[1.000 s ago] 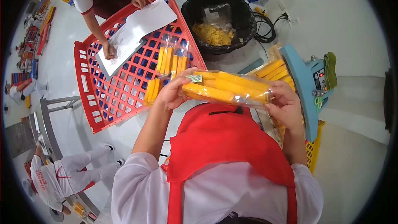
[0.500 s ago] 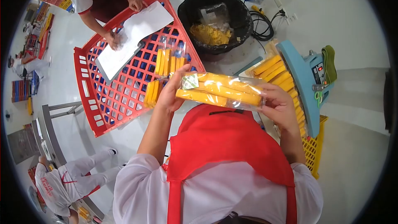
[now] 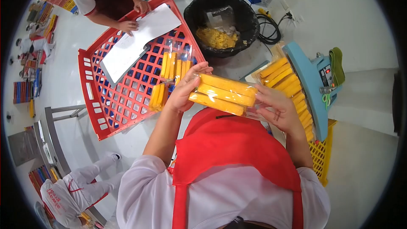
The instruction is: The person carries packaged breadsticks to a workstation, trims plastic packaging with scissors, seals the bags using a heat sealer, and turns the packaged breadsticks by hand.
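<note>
A clear bag of yellow sticks (image 3: 224, 94) is held up in front of the red apron. My left hand (image 3: 186, 88) grips its left end, thumb in front and fingers behind. At the right end, my right hand (image 3: 275, 107) holds the clear plastic between thumb and fingers. Beyond my left hand, more bagged yellow sticks (image 3: 168, 65) lie in a red crate (image 3: 91, 97). Several yellow sticks (image 3: 288, 85) lie in a row right of my right hand, beside a blue machine (image 3: 303, 80).
A black-lined bin (image 3: 199, 10) with yellow scraps stands ahead. A co-worker (image 3: 106, 0) rests both hands by a paper (image 3: 140, 42) on the red crate. Another person (image 3: 68, 195) bends at lower left. Green scissors (image 3: 326, 99) hang on the machine; a yellow crate (image 3: 324, 157) is below.
The bag has turned over in my hands, and its green-and-white label no longer shows. My right hand has shifted left with its end. The co-worker's writing hand has moved up the paper.
</note>
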### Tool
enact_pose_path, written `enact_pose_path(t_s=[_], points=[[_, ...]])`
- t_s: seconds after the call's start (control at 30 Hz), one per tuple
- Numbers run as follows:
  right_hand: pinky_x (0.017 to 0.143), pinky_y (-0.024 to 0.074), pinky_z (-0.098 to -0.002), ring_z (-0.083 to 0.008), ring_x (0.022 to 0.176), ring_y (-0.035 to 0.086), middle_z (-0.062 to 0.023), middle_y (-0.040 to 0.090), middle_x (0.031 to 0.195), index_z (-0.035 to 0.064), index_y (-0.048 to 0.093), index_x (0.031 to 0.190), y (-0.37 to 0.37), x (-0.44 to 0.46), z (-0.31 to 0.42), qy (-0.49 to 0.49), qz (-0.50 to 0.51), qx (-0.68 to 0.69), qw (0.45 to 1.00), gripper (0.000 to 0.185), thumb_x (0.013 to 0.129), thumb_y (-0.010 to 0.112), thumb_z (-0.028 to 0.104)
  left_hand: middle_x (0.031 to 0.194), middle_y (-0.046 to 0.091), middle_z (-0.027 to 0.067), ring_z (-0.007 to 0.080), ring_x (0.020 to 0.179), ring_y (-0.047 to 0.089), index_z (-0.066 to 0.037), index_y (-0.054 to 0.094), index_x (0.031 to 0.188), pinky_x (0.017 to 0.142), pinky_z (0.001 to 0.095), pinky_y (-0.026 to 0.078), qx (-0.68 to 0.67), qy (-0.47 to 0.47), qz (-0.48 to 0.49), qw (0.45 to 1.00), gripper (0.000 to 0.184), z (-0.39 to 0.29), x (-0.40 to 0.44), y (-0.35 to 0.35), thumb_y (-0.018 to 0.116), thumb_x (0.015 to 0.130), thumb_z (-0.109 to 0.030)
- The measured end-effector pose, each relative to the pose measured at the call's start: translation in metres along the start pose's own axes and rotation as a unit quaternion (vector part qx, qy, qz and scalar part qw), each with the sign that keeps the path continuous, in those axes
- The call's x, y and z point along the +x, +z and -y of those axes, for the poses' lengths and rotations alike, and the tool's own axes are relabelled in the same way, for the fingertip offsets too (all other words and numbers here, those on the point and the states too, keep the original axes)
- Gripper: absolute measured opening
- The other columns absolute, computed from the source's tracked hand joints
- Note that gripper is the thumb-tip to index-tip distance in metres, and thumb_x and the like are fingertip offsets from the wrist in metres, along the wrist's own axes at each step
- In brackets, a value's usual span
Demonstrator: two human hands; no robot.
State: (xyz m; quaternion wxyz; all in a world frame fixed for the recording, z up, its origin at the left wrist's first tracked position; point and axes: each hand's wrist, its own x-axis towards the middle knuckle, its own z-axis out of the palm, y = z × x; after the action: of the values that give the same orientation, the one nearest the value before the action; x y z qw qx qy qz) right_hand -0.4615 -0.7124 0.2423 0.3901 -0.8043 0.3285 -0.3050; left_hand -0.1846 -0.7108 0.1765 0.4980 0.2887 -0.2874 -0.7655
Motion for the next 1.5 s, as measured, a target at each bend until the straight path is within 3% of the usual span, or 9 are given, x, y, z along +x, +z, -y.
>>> enact_pose_path(t_s=[0.63, 0.97, 1.03, 1.1, 1.13, 1.2, 1.27, 1.43, 1.5], points=[[0.088, 0.0379, -0.0291, -0.0193, 0.106, 0.051, -0.0138, 0.054, 0.112, -0.0003, 0.053, 0.111, 0.002, 0.037, 0.028, 0.111, 0.190, 0.053, 0.974, 0.034, 0.076, 0.052, -0.001, 0.117, 0.041, 0.0123, 0.0251, 0.110, 0.044, -0.007, 0.026, 0.128, 0.093, 0.0367, 0.036, -0.137, 0.010, -0.021, 0.990, 0.062, 0.007, -0.009, -0.019, 0.059, 0.076, -0.013], [0.074, 0.0437, -0.0250, -0.0148, 0.085, 0.056, -0.0102, 0.061, 0.089, -0.0024, 0.059, 0.091, -0.008, 0.054, 0.031, 0.181, -0.015, 0.166, 0.969, 0.016, 0.077, 0.054, 0.003, 0.119, 0.040, 0.0111, 0.0246, 0.111, 0.043, -0.009, 0.028, 0.128, 0.093, 0.0374, 0.036, -0.232, 0.039, -0.053, 0.970, 0.056, 0.014, -0.003, -0.024, 0.055, 0.079, -0.014], [0.068, 0.0445, -0.0247, -0.0130, 0.078, 0.057, -0.0083, 0.062, 0.081, -0.0028, 0.060, 0.084, -0.010, 0.057, 0.039, 0.153, 0.007, 0.107, 0.982, 0.011, 0.077, 0.055, 0.003, 0.127, 0.033, 0.0124, 0.0246, 0.118, 0.034, -0.010, 0.020, 0.132, 0.093, 0.0367, 0.035, -0.210, 0.026, -0.016, 0.977, 0.066, 0.024, 0.005, -0.038, 0.058, 0.078, -0.017], [0.057, 0.0419, -0.0266, -0.0122, 0.064, 0.055, -0.0069, 0.059, 0.069, -0.0026, 0.058, 0.074, -0.015, 0.065, 0.045, 0.113, 0.029, -0.011, 0.993, 0.005, 0.075, 0.056, 0.002, 0.137, 0.019, 0.0163, 0.0270, 0.128, 0.018, -0.007, 0.012, 0.135, 0.103, 0.0393, 0.014, 0.152, 0.022, -0.047, 0.987, 0.083, 0.012, 0.008, -0.029, 0.064, 0.072, -0.027], [0.057, 0.0419, -0.0266, -0.0122, 0.064, 0.055, -0.0069, 0.059, 0.069, -0.0026, 0.058, 0.074, -0.012, 0.077, 0.049, 0.117, 0.029, -0.013, 0.993, 0.005, 0.075, 0.056, 0.002, 0.140, 0.007, 0.0164, 0.0264, 0.130, 0.006, -0.005, 0.003, 0.135, 0.104, 0.0383, 0.007, 0.140, -0.006, -0.002, 0.990, 0.100, 0.002, 0.006, -0.028, 0.069, 0.066, -0.036], [0.051, 0.0381, -0.0271, -0.0148, 0.059, 0.053, -0.0078, 0.057, 0.064, -0.0021, 0.056, 0.071, -0.013, 0.088, 0.053, -0.052, 0.041, -0.082, 0.994, 0.005, 0.073, 0.058, 0.002, 0.140, 0.007, 0.0176, 0.0273, 0.130, 0.005, -0.004, 0.002, 0.135, 0.104, 0.0369, 0.008, 0.382, 0.086, 0.139, 0.909, 0.107, -0.004, 0.020, -0.008, 0.072, 0.062, -0.038], [0.052, 0.0383, -0.0273, -0.0164, 0.058, 0.053, -0.0079, 0.056, 0.063, -0.0019, 0.056, 0.071, -0.019, 0.092, 0.056, -0.037, 0.071, -0.075, 0.994, 0.004, 0.072, 0.058, 0.002, 0.138, 0.015, 0.0188, 0.0270, 0.128, 0.015, -0.004, 0.003, 0.135, 0.103, 0.0346, 0.014, 0.567, 0.087, 0.146, 0.806, 0.109, -0.002, 0.027, 0.029, 0.075, 0.059, -0.034], [0.062, 0.0417, -0.0291, -0.0206, 0.067, 0.056, -0.0100, 0.058, 0.071, -0.0007, 0.056, 0.072, -0.040, 0.099, 0.049, 0.026, 0.097, -0.012, 0.995, 0.003, 0.072, 0.058, 0.002, 0.128, 0.031, 0.0186, 0.0271, 0.119, 0.032, -0.005, 0.005, 0.135, 0.098, 0.0336, 0.027, 0.412, 0.108, 0.194, 0.884, 0.102, -0.006, 0.045, 0.054, 0.072, 0.061, -0.027], [0.081, 0.0401, -0.0306, -0.0246, 0.092, 0.055, -0.0151, 0.059, 0.096, 0.0004, 0.057, 0.085, -0.039, 0.110, 0.047, -0.059, -0.159, -0.098, 0.981, 0.012, 0.073, 0.057, 0.001, 0.126, 0.035, 0.0156, 0.0244, 0.116, 0.035, -0.006, 0.006, 0.135, 0.097, 0.0331, 0.028, 0.377, 0.105, 0.189, 0.901, 0.098, -0.004, 0.049, 0.057, 0.070, 0.064, -0.023]])
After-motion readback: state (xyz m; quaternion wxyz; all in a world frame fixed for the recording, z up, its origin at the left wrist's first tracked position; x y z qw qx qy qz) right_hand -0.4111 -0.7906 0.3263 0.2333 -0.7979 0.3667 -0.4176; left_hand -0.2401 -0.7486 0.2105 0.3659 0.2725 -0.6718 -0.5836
